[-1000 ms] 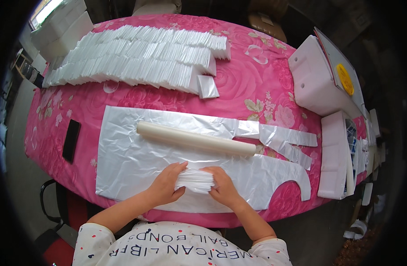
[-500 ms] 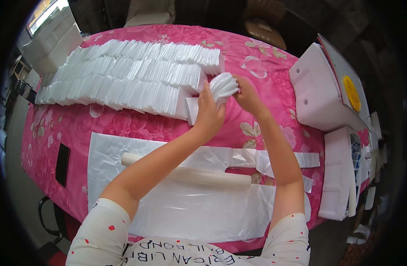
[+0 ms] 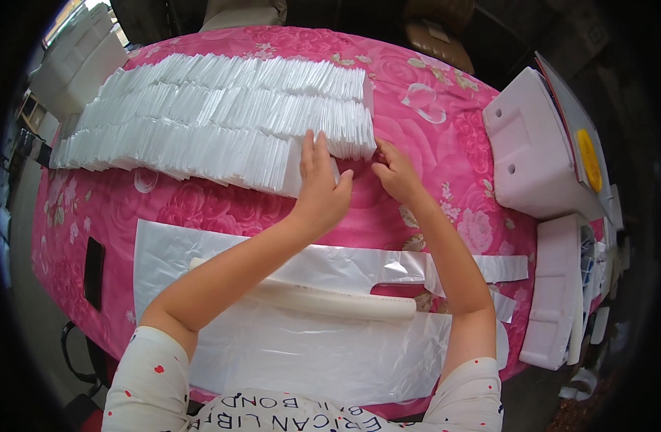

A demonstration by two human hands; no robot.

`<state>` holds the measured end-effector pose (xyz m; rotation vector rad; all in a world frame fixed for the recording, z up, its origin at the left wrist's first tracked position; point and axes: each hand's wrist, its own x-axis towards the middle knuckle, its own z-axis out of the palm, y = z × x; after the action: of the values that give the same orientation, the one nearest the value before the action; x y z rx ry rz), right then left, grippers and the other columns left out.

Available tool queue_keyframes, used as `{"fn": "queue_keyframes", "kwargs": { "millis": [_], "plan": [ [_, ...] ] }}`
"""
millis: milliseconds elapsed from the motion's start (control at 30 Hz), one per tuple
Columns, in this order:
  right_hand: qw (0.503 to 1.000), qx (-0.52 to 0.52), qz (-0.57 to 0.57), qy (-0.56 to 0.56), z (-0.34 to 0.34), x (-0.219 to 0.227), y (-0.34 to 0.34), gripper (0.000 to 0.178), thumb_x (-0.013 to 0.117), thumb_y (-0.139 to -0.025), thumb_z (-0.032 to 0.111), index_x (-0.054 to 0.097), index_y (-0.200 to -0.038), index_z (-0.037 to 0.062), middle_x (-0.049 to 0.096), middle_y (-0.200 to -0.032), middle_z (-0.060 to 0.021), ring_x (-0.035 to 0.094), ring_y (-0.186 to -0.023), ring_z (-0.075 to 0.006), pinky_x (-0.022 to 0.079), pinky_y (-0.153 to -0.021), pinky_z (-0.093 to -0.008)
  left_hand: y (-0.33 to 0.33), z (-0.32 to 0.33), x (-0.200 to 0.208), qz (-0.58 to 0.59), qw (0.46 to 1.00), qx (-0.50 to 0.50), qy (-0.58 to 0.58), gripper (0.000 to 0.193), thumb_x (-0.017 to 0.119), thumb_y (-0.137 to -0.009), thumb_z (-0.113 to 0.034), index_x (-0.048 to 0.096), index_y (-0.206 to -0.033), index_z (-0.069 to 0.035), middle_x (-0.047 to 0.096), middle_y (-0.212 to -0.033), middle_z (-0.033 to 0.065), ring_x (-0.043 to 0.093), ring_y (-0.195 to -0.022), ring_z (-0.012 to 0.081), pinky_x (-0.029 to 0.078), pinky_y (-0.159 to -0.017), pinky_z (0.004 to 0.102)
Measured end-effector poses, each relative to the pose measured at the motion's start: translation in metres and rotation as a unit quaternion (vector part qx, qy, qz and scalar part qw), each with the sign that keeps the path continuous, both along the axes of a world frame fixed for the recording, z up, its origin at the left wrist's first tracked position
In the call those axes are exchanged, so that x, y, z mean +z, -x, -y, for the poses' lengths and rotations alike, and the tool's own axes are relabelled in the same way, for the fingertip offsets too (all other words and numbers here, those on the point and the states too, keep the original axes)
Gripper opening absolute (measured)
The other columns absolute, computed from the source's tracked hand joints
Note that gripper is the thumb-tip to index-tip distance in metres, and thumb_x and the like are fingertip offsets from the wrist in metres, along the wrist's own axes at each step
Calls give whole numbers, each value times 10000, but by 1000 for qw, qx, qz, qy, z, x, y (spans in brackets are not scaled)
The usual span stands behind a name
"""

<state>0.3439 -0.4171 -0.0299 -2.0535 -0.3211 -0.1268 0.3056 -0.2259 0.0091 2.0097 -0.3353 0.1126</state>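
**At the right end of the middle row of folded white packets [image 3: 348,126]**

Head view. I see the left hand [image 3: 320,191] with fingers extended and thumb apart, beside the row's near edge. The right hand [image 3: 396,173] bends at the row's right end; I cannot tell whether it pinches a packet. Dark lettering [image 3: 262,401], upside down to me, crosses the white shirt [image 3: 154,381].

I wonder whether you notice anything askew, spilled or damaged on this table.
Nothing stands out as spilled or damaged. Only slightly uneven: among the folded white plastic packets, the nearest row ends short of the middle one on the right, and the white cylindrical roll lies slanted on the creased, whitish plastic sheet.
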Motion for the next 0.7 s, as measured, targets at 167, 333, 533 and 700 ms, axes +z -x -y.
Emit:
{"fn": "queue_keyframes", "kwargs": {
  "millis": [167, 333, 533, 700],
  "plan": [
    [978, -14, 64, 200, -15, 14, 9, 609, 635, -774, 180, 389, -1283, -48, 478, -1223, -230, 453, -1140, -362, 367, -976, -380, -29, -16, -4, 155, 968, -74, -183, 706, 509, -881, -270, 158, -1383, 82, 120, -1456, 259, 80, -1364, 389, 87, -1101, 452],
    [929, -108, 153, 320, -38, 11, 5, 677, 673, -747, 194, 363, -1296, -52, 445, -1258, -235, 449, -1141, -375, 377, -970, -401, -43, -11, -8, 99, 932, -75, -340, 753, 493, -873, -385, 178, -1385, 69, 136, -1464, 238, 78, -1371, 372, 40, -1096, 492],
    [950, -114, 138, 254, -36, -2, -5, 710, 685, -743, 210, 346, -1310, -47, 428, -1277, -236, 419, -1171, -378, 345, -1001, -405, -35, -25, -8, 175, 932, -54, -314, 760, 562, -839, -342, 203, -1386, 45, 157, -1464, 214, 93, -1372, 355, 57, -1095, 497],
    [941, -153, 176, 244, -29, 2, 16, 681, 700, -715, 157, 380, -1283, -40, 435, -1267, -225, 402, -1176, -376, 335, -1001, -401, -8, -65, 8, 225, 933, -94, -264, 708, 626, -789, -221, 278, -1362, 8, 208, -1455, 178, 152, -1359, 342, 118, -1097, 464]
  ]
}}
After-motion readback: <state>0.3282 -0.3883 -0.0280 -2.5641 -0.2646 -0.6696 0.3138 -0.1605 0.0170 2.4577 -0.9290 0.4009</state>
